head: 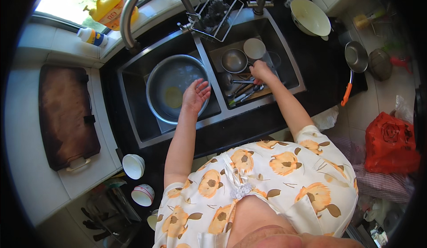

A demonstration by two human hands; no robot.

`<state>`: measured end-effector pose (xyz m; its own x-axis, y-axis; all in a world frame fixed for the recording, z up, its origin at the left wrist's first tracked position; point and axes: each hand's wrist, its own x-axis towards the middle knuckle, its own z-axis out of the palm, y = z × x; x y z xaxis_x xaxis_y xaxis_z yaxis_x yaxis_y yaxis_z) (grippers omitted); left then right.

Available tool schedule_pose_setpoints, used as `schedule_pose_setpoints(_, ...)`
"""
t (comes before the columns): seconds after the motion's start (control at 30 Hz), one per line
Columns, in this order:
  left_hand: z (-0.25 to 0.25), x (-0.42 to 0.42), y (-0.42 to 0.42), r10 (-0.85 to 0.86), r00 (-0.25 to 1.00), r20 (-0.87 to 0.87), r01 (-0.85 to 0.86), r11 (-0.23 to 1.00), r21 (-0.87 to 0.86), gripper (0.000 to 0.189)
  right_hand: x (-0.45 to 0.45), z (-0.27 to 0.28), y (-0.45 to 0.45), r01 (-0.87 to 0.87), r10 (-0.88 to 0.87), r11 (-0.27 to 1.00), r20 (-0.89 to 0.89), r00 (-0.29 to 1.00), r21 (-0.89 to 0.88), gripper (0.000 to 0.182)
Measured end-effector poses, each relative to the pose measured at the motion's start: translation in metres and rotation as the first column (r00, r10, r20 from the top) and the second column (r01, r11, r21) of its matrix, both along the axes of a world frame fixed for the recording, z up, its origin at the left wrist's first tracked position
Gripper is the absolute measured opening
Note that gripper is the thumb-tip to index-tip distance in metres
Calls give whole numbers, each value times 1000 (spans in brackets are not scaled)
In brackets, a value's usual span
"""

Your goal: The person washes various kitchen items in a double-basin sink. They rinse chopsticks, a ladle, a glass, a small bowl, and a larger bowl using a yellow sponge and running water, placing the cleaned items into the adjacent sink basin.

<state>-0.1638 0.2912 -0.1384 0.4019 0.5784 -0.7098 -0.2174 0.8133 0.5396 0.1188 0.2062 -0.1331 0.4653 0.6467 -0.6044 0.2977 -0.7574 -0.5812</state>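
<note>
My left hand (196,96) is held palm-up above the right side of a large round metal basin (150,96), its fingers spread and nothing in them. The basin stands in the left sink bowl (133,114) and holds some water and a yellowish round patch. In the right sink bowl (290,64), my right hand (262,72) reaches down with bent fingers beside a small round metal bowl (234,60) and a white cup (254,48). Whether it grips something is hidden. Below it lie metal ladles (227,80), spoons and chopsticks (258,94).
A curved faucet (128,18) arches over the left sink. Behind stands a wire rack (230,21) with a dark scrubber. A cream bowl (311,17) is on the right counter, white bowls (133,166) at lower left. A cutting board (68,114) leans on the left wall.
</note>
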Motion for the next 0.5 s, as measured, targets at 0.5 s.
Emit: schedule_pose_setpoints(0.5,0,-42,9,53,995,-82,-50,998,35,32,-12,-88,58,243,-243,970,29,970,28,20)
